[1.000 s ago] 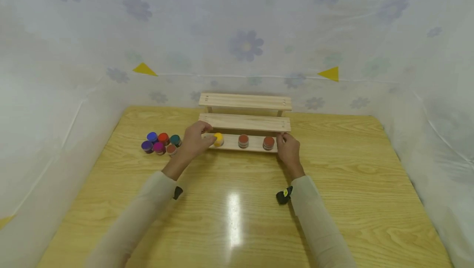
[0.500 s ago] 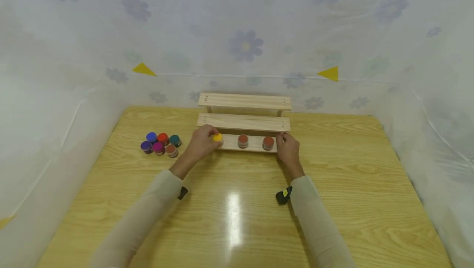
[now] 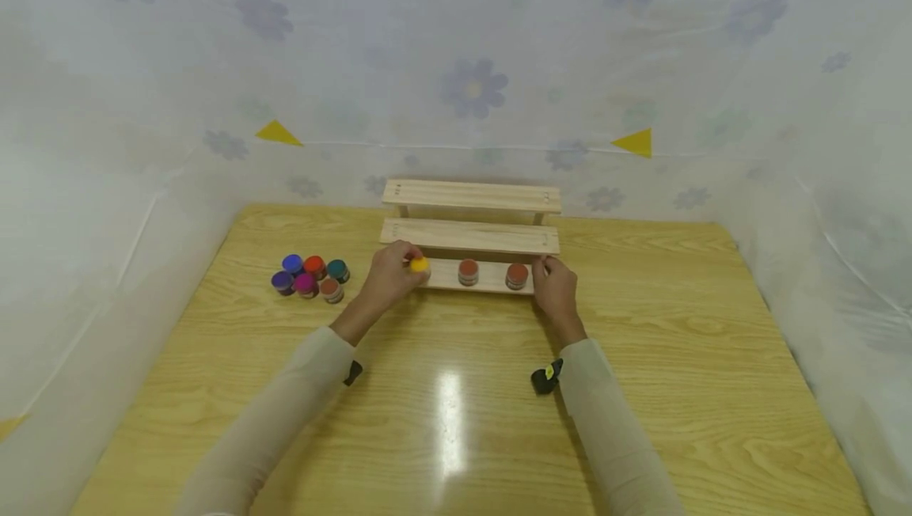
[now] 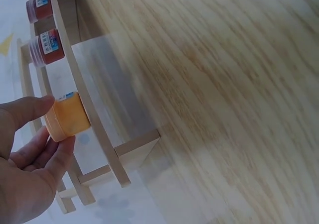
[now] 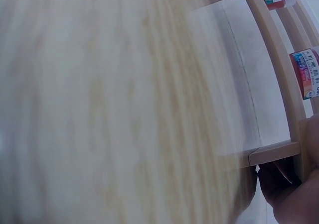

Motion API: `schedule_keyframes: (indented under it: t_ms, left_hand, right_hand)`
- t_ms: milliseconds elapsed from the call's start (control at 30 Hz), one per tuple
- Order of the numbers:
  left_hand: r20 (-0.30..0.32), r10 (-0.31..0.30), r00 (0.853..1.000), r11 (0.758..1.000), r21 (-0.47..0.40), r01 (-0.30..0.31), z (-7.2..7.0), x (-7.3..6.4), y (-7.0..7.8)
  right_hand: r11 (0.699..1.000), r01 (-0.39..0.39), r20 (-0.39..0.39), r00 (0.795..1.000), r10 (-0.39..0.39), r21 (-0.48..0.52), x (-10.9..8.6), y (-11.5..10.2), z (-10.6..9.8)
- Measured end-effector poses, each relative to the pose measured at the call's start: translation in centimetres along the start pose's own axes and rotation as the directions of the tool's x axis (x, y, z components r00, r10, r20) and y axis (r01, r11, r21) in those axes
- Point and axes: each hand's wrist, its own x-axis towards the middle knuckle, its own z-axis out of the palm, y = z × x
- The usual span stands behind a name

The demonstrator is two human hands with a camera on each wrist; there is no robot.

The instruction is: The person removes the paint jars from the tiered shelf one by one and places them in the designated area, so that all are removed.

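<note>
Yellow-lidded little paint pot [image 3: 419, 265] is the thing in play right now: the left hand [image 3: 388, 277] has it pinched between thumb and fingers, just left of centre in the head view, right at the left end of the lowest step of the wooden tiered rack [image 3: 470, 236]. In the left wrist view, the pot [image 4: 67, 117] looks tipped on its side against the front rail of the rack [image 4: 107, 139], with the fingertips [image 4: 30, 109] wrapped round its lid end, so I'd say it's touching or nearly touching the shelf but hasn't been let go yet. Two red-brown lidded pots [image 3: 468, 271] and [image 3: 517, 274] already stand on that same bottom step, to the right of it. The right hand [image 3: 554, 288] sits at the right end of the rack, fingers curled against the end post as if steadying it; the right wrist view only shows a sliver of the hand [image 5: 299, 204] beside the wood, so I can't see exactly how tight that hold is. A cluster of six more pots [image 3: 309, 276] waits on the wooden table [image 3: 641, 358], left of the rack. My read: this is the placing step for the yellow one, and the next move calls for setting it upright and level on the step, spaced evenly from its neighbour, then easing the fingers off without knocking it.
</note>
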Motion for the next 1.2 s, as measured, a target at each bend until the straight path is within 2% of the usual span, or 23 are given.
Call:
schedule_keyframes:
  t_ms: [267,567,733,933,1067,1200]
  left_hand:
    - [-0.013,0.007,1.000,1.000,-0.025,-0.007,-0.6,-0.2,0.1]
    - [-0.013,-0.034,0.999,0.999,-0.043,0.033,-1.9,-1.2,-0.1]
    - [-0.020,-0.044,0.999,0.998,-0.056,0.043,-2.7,-2.0,-0.8]
    - [-0.077,-0.069,0.995,0.995,-0.079,0.063,-3.6,-2.9,-1.7]
    - [-0.098,-0.100,0.990,0.992,-0.084,0.092,-4.4,-3.8,-2.3]
    - [-0.114,-0.106,0.988,0.993,-0.070,0.098,-5.1,-4.9,-3.3]
  right_hand:
    - [1.000,0.002,0.006,1.000,-0.002,-0.009,0.0,0.1,0.0]
    - [1.000,0.003,0.009,1.000,-0.002,-0.020,0.0,-0.2,0.0]
    - [1.000,-0.014,0.008,1.000,0.014,-0.022,-0.1,-0.2,-0.1]
    - [1.000,-0.027,0.018,0.999,0.027,-0.004,-0.1,-0.1,-0.1]
    - [0.999,-0.033,0.028,0.999,0.033,-0.004,-0.1,-0.2,-0.2]
    - [0.999,-0.045,0.038,0.998,0.046,-0.015,0.0,-0.3,-0.2]
